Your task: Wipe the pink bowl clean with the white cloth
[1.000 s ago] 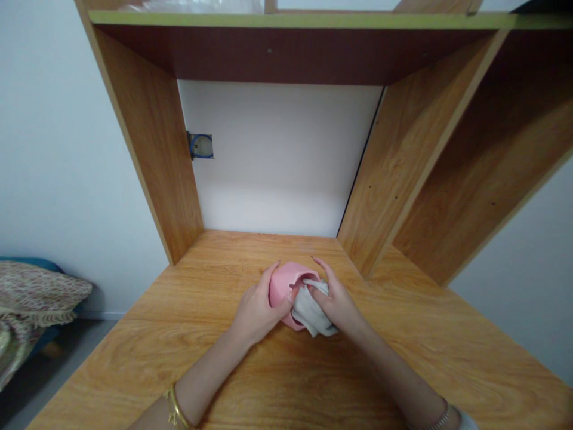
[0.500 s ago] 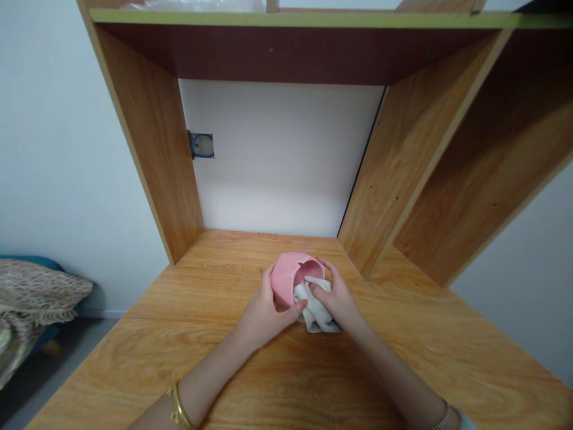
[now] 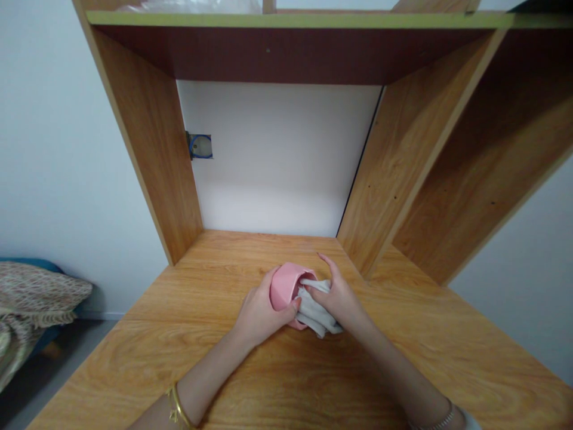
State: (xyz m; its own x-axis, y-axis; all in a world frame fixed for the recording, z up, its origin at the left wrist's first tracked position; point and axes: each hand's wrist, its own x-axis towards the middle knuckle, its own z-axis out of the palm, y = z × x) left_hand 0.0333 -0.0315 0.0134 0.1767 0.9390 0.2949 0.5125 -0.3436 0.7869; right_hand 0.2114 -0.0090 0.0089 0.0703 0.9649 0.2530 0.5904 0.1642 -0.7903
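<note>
A pink faceted pot (image 3: 283, 288) is tipped on its side above the wooden desk, its mouth turned to the right. My left hand (image 3: 264, 310) grips it from the left, the thumb near the rim. In my right hand (image 3: 342, 300) is a light grey cloth (image 3: 317, 310), pinched under the thumb. Part of the cloth goes into the pot's mouth, and the rest hangs below my fingers. One finger of my right hand points up and away from the pot. The right hand's other fingers are hidden by the cloth and pot.
The wooden desk (image 3: 215, 286) runs beneath my hands. Upright boards (image 3: 152, 149) and a shelf (image 3: 286, 54) frame a white back panel (image 3: 282, 161) with a socket hole (image 3: 200, 146). At the far left lies a patterned blanket (image 3: 40, 292) on blue furniture.
The pot has turned and dropped slightly, so less of its inside shows. My right hand's raised finger has come off the rim, and the cloth has shifted slightly right.
</note>
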